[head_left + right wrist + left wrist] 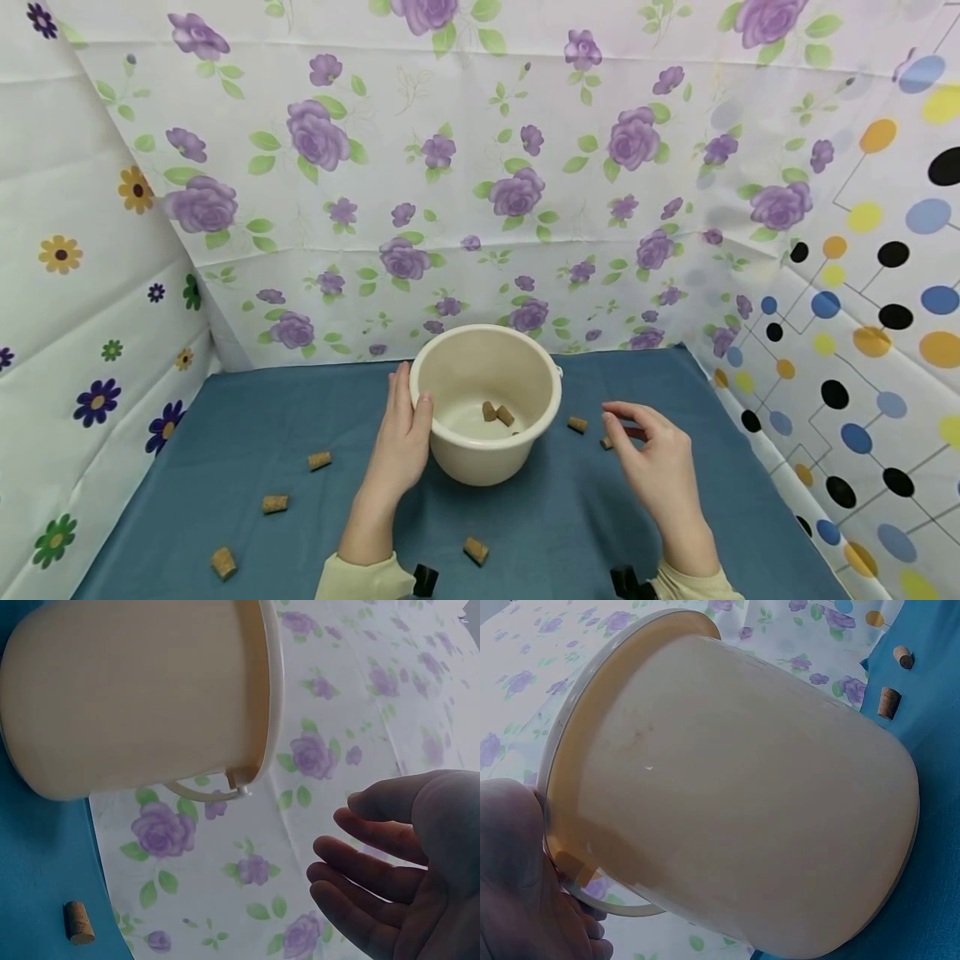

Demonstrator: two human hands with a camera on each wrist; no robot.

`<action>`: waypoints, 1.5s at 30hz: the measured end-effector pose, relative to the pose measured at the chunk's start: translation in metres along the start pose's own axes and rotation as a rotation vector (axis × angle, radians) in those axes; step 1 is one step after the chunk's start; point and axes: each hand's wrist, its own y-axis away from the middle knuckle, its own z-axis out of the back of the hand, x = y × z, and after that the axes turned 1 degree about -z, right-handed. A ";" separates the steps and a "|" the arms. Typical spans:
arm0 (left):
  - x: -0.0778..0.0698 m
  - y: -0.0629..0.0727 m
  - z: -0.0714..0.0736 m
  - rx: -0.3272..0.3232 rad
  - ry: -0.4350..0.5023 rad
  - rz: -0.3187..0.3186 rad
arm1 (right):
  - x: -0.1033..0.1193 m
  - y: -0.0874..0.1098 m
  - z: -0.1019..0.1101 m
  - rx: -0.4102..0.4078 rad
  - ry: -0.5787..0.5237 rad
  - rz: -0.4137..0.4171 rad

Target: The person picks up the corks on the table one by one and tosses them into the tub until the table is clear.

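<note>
A cream plastic bucket [480,458] stands upright on the blue cloth, a few corks [489,412] lying on its bottom. My left hand [397,442] rests against the bucket's left side at the rim, its fingers fairly straight and thumb near the edge. In the left wrist view, that hand [517,877] is beside the handle [622,906]. To the right of the bucket, my right hand [656,458] hovers with loosely bent fingers, holding nothing. Just beyond its thumb is a cork [607,442], partly hidden; another cork [577,425] lies nearer the bucket.
More corks lie about on the blue cloth [352,533]: one in front of the bucket [476,551] and several to the left, such as this cork [275,503]. Purple-flowered sheeting [465,208] backs the surface, with patterned sheets at both sides.
</note>
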 end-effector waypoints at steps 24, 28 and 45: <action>0.000 -0.001 0.001 0.004 0.004 -0.004 | -0.016 -0.001 0.003 0.013 0.020 -0.044; 0.000 -0.001 0.001 0.000 0.003 -0.005 | -0.019 -0.001 0.005 0.043 0.012 -0.062; 0.003 -0.001 0.001 0.009 0.005 -0.011 | -0.033 -0.004 0.013 0.139 0.046 -0.125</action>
